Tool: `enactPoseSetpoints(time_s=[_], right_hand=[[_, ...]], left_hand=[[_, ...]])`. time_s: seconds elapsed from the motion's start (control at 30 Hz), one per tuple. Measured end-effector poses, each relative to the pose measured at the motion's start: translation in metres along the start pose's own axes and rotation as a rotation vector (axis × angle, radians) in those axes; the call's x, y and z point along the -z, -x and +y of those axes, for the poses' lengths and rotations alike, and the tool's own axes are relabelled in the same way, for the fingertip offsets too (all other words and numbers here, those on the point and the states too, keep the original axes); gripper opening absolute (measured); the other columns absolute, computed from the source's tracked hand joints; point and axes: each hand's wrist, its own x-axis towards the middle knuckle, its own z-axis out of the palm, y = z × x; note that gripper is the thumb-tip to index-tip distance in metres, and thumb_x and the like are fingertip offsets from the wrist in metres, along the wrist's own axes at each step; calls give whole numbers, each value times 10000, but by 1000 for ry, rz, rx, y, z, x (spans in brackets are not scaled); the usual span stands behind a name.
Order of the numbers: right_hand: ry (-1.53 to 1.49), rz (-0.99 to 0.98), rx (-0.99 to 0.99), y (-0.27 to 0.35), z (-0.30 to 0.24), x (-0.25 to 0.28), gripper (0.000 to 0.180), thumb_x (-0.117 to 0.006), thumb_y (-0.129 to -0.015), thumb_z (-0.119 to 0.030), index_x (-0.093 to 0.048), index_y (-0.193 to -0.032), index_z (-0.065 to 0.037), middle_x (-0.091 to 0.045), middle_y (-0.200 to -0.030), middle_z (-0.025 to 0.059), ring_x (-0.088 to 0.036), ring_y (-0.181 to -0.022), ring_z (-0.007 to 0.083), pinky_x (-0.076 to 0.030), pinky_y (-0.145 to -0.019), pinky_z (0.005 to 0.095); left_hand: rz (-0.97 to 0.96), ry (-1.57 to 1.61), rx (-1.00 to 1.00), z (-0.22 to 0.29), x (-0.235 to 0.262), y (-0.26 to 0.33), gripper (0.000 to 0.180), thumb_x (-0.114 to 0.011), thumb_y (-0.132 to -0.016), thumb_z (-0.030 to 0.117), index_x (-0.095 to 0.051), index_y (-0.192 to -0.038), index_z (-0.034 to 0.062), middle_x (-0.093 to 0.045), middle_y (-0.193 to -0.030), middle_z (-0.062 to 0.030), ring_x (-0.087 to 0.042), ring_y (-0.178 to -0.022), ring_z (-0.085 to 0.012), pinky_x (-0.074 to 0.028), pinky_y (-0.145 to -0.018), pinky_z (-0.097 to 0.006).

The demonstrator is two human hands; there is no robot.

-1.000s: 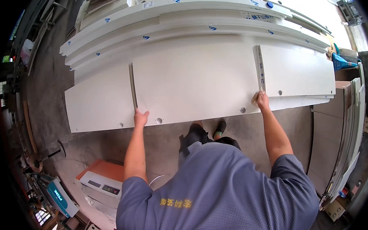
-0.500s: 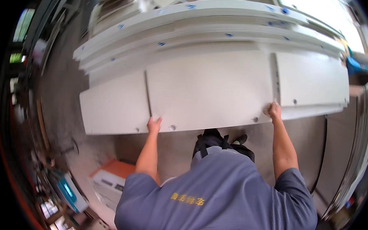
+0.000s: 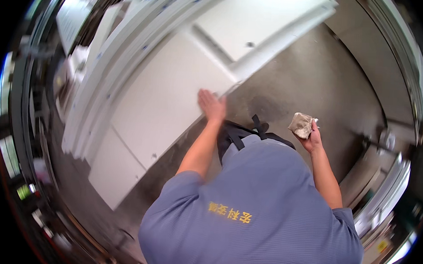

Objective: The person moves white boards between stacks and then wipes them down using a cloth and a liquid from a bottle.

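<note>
Fingers [image 3: 204,96] of the left hand [image 3: 211,106] lie flat and spread on a white panel [image 3: 160,100]; the right hand [image 3: 311,136] is closed around a crumpled grey rag [image 3: 301,125].

Nearest, the person's blue-grey shirt [image 3: 255,215] fills the lower part of the view, and both bare forearms rise from it. The right arm is bent, and it holds the rag up at the side, above the grey floor [image 3: 319,80], well apart from the panel. The left arm is stretched forward, palm down, at the panel's near edge. Farther away, more white panels [image 3: 109,74] are stacked beside and behind the first one.
</note>
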Motion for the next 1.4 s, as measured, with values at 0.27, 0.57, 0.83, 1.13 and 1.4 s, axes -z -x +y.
enactPoseSetpoints(time_s=[0.27, 0.57, 0.83, 1.13, 1.4], right_hand=[[-459, 127, 398, 95, -109, 155, 300, -619, -943, -185, -606, -1223, -78, -710, -1107, 78, -699, -1019, 232, -572, -942, 449], [-849, 51, 632, 168, -245, 291, 366, -506, -984, -116, -532, -1342, -42, -637, -1283, 128, -631, -1178, 282, -497, -1039, 452], [-1176, 282, 925, 194, -345, 491, 435, -509, -938, -102, -510, -1359, 5, -618, -1314, 169, -600, -1225, 321, -449, -1100, 501], [-1269, 1273, 1365, 343, -347, 822, 376, -468, -1026, -183, -534, -1359, -21, -644, -1280, 123, -642, -1152, 251, -513, -1029, 425], [531, 2284, 677, 569, -555, 1174, 533, -571, -920, -136, -479, -1434, -30, -466, -1483, 210, -376, -1428, 365, -290, -1200, 451]], left_hand=[[-550, 683, -810, 367, -35, 10, 669, -596, -976, 213, -318, -1501, -93, -363, -1543, -293, -356, -1447, -388, -275, -1195, -463], [-1798, 409, -803, 728, -18, 208, 535, -607, -989, 165, -392, -1439, -30, -669, -1118, -141, -685, -901, -203, -560, -768, -315], [-1959, 12, -1084, 1009, -83, 317, 497, -615, -978, 179, -457, -1401, -27, -702, -1019, -133, -677, -852, -174, -551, -746, -299], [-1842, 83, -1535, 1287, -199, 531, 408, -621, -973, 170, -542, -1323, -24, -704, -1123, -103, -646, -953, -153, -511, -858, -293], [-1036, 348, -2362, 1630, -240, 978, 581, -618, -960, 278, -465, -1439, -13, -503, -1449, -250, -446, -1379, -373, -331, -1155, -423]])
